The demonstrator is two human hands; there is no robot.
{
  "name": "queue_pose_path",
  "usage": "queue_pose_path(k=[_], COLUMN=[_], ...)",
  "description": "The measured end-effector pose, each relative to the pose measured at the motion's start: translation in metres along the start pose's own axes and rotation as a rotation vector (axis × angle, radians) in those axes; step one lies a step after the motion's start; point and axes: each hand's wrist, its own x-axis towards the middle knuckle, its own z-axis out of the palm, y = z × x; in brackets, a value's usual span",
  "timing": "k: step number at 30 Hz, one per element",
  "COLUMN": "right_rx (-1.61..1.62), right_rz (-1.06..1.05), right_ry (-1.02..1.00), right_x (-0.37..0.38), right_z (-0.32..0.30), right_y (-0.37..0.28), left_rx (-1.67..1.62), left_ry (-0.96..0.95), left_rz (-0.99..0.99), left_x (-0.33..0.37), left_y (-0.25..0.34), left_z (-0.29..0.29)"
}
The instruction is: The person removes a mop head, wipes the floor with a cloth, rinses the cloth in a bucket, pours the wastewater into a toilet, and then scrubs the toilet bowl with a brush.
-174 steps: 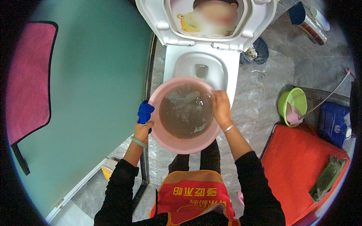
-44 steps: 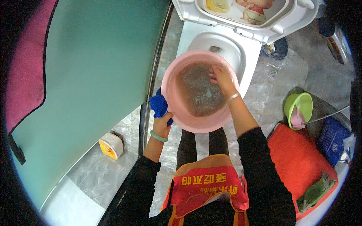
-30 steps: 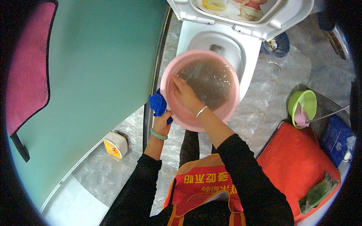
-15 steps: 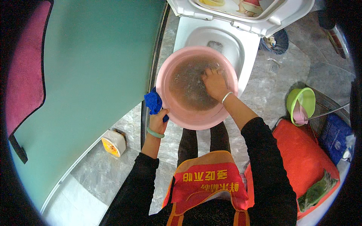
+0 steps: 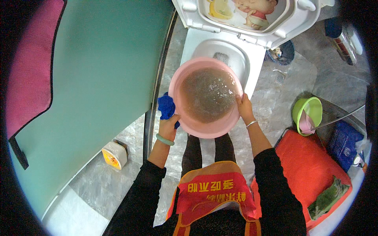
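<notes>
1. Basin [image 5: 208,130]: pink plastic, smooth, slight sheen.
2. Rag [image 5: 166,107]: blue cloth, matt, rough.
3. Toilet [image 5: 255,59]: white, ceramic look, glossy.
4. Panel [image 5: 106,78]: frosted-glass look, smooth, mostly matt.
5. Bucket [image 5: 316,110]: green plastic, smooth.
6. Silvery bracelet [image 5: 251,123]: metal, shiny.

Both forearms [image 5: 260,138] reach forward; left hand [image 5: 168,125] and right hand [image 5: 245,110] curl in grip, underside fingers probably flexed, hidden.

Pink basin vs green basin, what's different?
Grip: the left hand and right hand hold the pink basin; neither touches the green basin.
Contents: pink basin has murky water; green basin has a pink object in it.
Size in view: pink basin appears larger than green basin.
Shared: both round and open-topped.
</notes>
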Motion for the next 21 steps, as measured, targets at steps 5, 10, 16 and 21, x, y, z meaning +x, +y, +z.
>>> queue_pose_path(k=[5, 10, 16, 21], right_rx=[0.033, 0.039, 0.082, -0.03], right_rz=[0.039, 0.009, 0.072, 0.014], right_ry=[0.038, -0.002, -0.088, -0.052], right_x=[-0.01, 0.006, 0.02, -0.007], right_z=[0.004, 0.001, -0.015, -0.052], right_y=[0.014, 0.038, 0.013, -0.047], left_rx=[0.134, 0.206, 0.134, 0.083], left_ry=[0.043, 0.027, 0.011, 0.039], left_rz=[-0.105, -0.148, -0.155, -0.261], left_x=[0.016, 0.032, 0.041, 0.018], left_y=[0.019, 0.038, 0.057, 0.042], left_z=[0.013, 0.028, 0.025, -0.014])
